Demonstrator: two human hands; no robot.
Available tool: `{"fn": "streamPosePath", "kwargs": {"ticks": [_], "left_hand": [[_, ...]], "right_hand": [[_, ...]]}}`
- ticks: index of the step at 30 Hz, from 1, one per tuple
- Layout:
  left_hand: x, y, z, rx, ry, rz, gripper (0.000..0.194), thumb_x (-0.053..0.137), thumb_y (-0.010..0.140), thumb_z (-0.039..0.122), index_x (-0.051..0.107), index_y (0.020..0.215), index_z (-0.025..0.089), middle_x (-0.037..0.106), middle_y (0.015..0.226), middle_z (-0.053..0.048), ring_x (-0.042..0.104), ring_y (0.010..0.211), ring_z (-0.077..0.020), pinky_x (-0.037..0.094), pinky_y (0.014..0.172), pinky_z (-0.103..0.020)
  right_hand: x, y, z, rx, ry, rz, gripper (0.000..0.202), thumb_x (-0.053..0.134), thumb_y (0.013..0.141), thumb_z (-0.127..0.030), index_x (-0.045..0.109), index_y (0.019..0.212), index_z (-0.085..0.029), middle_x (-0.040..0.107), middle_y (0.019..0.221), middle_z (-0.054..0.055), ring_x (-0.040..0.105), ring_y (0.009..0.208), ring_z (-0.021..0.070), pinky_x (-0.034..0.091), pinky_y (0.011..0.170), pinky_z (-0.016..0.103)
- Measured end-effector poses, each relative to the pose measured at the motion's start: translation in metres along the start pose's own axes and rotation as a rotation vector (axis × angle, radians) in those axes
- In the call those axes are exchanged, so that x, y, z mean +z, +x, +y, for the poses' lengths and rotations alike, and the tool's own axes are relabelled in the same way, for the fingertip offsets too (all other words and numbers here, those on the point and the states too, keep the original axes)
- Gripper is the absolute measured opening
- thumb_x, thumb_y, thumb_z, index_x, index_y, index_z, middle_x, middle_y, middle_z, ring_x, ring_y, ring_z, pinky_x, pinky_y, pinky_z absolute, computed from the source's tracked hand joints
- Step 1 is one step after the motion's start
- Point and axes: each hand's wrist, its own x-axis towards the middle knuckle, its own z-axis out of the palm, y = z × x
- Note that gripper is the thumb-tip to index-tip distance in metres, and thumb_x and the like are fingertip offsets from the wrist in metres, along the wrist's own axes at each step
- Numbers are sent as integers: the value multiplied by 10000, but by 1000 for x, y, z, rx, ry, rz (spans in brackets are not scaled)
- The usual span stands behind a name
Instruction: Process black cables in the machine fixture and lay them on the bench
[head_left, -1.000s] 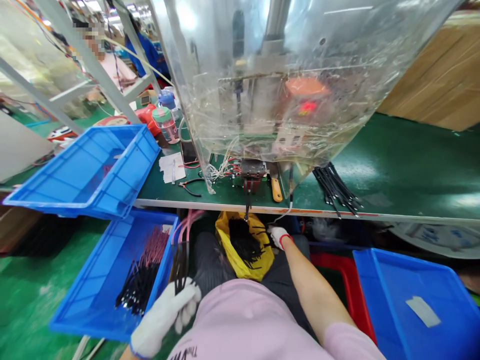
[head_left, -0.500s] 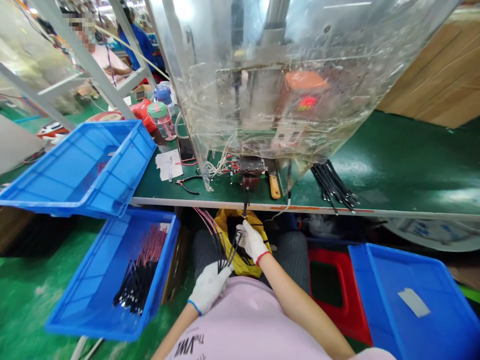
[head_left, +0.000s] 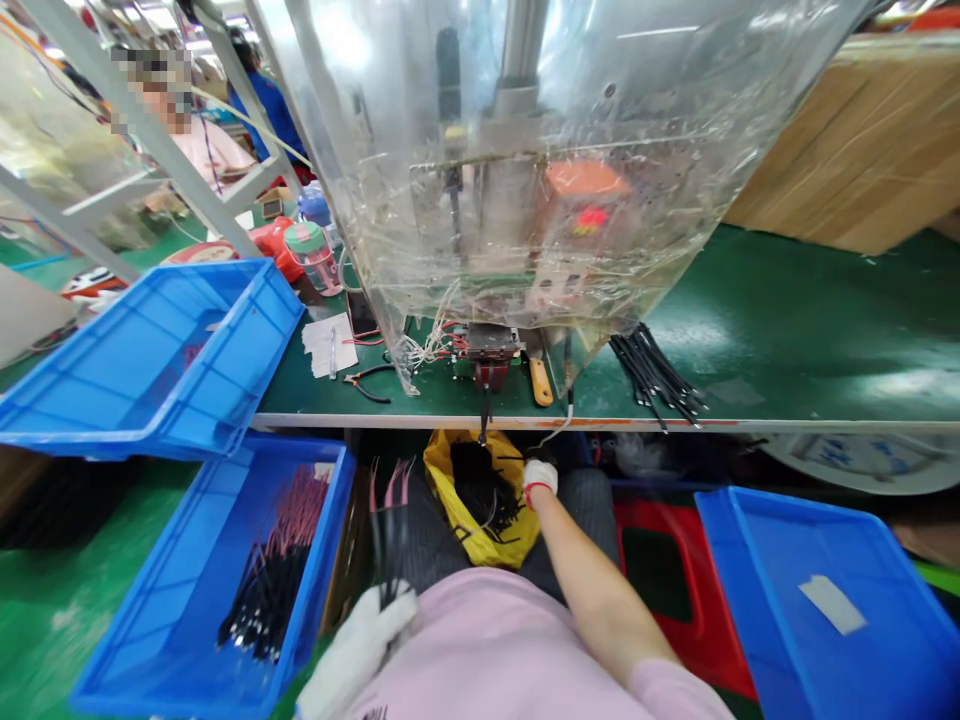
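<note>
My left hand, in a white glove, is low at the front left, closed round a bundle of black-sleeved cables with pink wire ends pointing up. My right hand, gloved too, is at the right rim of a yellow bag under the bench edge; its fingers are mostly hidden. Black short pieces fill the bag on my lap. Above it, a black strip hangs from a small machine fixture with red and white wires.
A clear plastic sheet hangs before the machine. Black cables lie on the green bench, as do pliers and a wooden-handled tool. A blue bin holds more cables; another blue bin stands right.
My left hand has moved down and left with the cables, whose pink ends swung upright. My right hand has moved right, away from below the fixture, uncovering the bag. The view has shifted slightly.
</note>
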Motion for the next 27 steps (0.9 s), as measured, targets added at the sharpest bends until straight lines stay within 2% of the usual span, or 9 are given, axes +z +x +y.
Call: {"fn": "streamPosePath", "kwargs": {"ticks": [2, 5, 8, 11, 13, 17, 20, 22, 27], "left_hand": [[-11, -4, -2, -3, -309, -59, 520, 736, 663, 559, 603, 979, 168, 599, 778, -35, 538, 630, -137, 282, 454, -207], [-9, 3, 17, 97, -653, -90, 689, 827, 621, 382, 505, 1211, 234, 566, 794, 3, 540, 642, -105, 213, 416, -163], [11, 26, 54, 205, -843, -208, 659, 816, 657, 336, 490, 1225, 260, 458, 668, 54, 471, 573, -70, 176, 403, -137], [39, 57, 98, 307, -946, -346, 492, 792, 679, 402, 556, 1058, 194, 317, 567, 90, 313, 465, -32, 127, 388, -131], [56, 74, 126, 365, -909, -395, 520, 776, 692, 390, 547, 1108, 176, 296, 549, 105, 269, 442, -25, 132, 392, -134], [80, 92, 164, 474, -670, -389, 711, 727, 717, 386, 442, 1324, 150, 365, 528, 109, 370, 437, -47, 215, 408, -152], [86, 93, 173, 526, -482, -338, 637, 671, 746, 420, 491, 1279, 120, 428, 515, 91, 426, 433, -62, 260, 406, -160], [86, 89, 174, 555, -371, -275, 552, 644, 757, 419, 539, 1201, 107, 470, 505, 71, 443, 424, -69, 282, 395, -159], [82, 77, 173, 575, -176, -226, 344, 620, 759, 446, 594, 918, 141, 495, 504, 53, 451, 405, -67, 315, 374, -152]], "right_hand": [[-6, -2, 7, 12, -107, -52, 344, 508, 933, -443, 639, 836, -141, 648, 766, 41, 615, 693, 149, 490, 670, 299], [-7, -10, 13, -62, -250, -109, 276, 644, 825, -371, 624, 682, -136, 647, 704, 71, 637, 792, 219, 436, 720, 306], [-10, -26, 10, -180, -343, -83, 152, 633, 802, -275, 634, 715, -149, 676, 828, 105, 617, 934, 244, 389, 783, 296], [-22, -49, -4, -294, -370, -72, 177, 538, 861, -293, 652, 808, -168, 683, 865, 79, 622, 881, 204, 385, 767, 277], [-33, -65, -20, -328, -283, -82, 225, 494, 884, -347, 659, 884, -194, 684, 843, 43, 627, 766, 166, 400, 698, 258], [-60, -91, -68, -390, 72, -8, 308, 469, 878, -436, 652, 1016, -229, 678, 816, 22, 602, 655, 151, 410, 583, 245], [-78, -99, -111, -539, 88, 83, 316, 510, 851, -466, 661, 1027, -252, 677, 863, 19, 585, 713, 160, 399, 586, 242], [-85, -99, -135, -616, 15, 63, 297, 524, 840, -488, 674, 934, -249, 660, 815, 5, 557, 694, 151, 371, 572, 237], [-79, -91, -156, -640, 37, -69, 422, 528, 809, -573, 540, 629, -192, 461, 534, -34, 410, 517, 108, 271, 483, 229]]}}
